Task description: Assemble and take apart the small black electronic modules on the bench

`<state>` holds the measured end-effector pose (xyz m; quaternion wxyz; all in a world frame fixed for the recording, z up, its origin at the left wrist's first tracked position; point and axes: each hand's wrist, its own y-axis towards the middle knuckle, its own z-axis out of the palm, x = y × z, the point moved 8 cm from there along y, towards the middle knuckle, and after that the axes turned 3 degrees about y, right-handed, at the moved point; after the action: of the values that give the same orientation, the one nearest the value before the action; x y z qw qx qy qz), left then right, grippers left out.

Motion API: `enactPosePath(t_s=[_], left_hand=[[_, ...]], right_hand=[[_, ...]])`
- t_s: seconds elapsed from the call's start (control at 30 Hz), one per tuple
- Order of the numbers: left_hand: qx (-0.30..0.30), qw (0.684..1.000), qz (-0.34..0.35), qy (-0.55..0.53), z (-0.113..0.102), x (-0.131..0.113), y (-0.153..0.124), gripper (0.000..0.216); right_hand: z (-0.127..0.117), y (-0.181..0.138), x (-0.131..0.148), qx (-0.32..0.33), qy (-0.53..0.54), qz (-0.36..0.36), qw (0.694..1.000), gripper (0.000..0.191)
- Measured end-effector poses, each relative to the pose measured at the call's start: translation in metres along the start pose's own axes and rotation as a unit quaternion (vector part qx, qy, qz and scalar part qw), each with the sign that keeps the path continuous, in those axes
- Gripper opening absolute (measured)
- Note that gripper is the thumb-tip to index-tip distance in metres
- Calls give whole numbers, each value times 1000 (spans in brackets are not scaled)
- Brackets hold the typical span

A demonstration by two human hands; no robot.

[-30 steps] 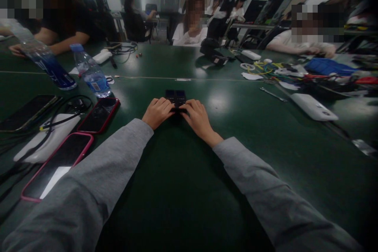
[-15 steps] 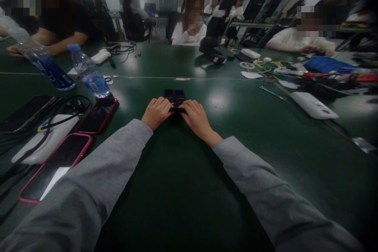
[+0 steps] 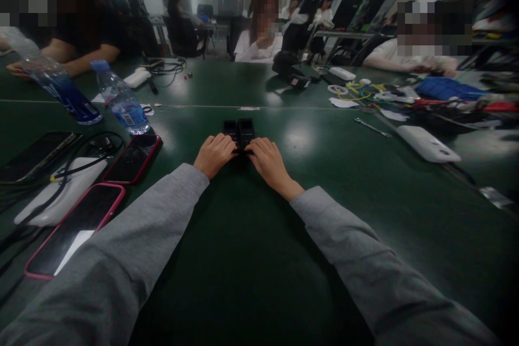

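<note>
Two small black devices with screens and buttons stand side by side over the green table (image 3: 251, 259). Fingers of my left hand (image 3: 215, 155) are closed on the near end of the left black device (image 3: 230, 126). My right hand (image 3: 270, 165) grips the near end of the right black device (image 3: 246, 125) in the same way. The devices' near ends are partly hidden by my fingers, and their exact kind is too dark to make out.
On the left lie phones with a pink case (image 3: 115, 194) and a red case (image 3: 133, 159), a white power bank (image 3: 60, 194), cables and two water bottles (image 3: 127, 105). To the right are a wrench (image 3: 372, 127), a white box (image 3: 427, 143) and tangled wires. People sit across the table.
The two black devices have tilted slightly, and their screens look darker now. The right device's far end has risen a little above the left one's. Both hands stay almost in place.
</note>
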<state>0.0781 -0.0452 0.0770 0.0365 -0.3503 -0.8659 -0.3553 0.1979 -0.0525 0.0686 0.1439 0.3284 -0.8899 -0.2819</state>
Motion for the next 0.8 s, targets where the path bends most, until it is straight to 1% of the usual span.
enactPosePath(t_s=[0.33,0.43,0.63,0.8], left_hand=[[-18,1000,22,13,-5,-3,-1,14],[-25,999,29,2,-7,-4,-1,15],[-15,999,15,-26,-2,-2,-2,18],[-14,999,8,-41,-1,-1,-3,19]], right_hand=[[1,-1,0,9,2,2,1000,18],[2,-1,-1,6,5,10,1000,18],[2,-1,-3,-1,10,22,1000,17],[0,-1,-1,6,10,26,1000,17]])
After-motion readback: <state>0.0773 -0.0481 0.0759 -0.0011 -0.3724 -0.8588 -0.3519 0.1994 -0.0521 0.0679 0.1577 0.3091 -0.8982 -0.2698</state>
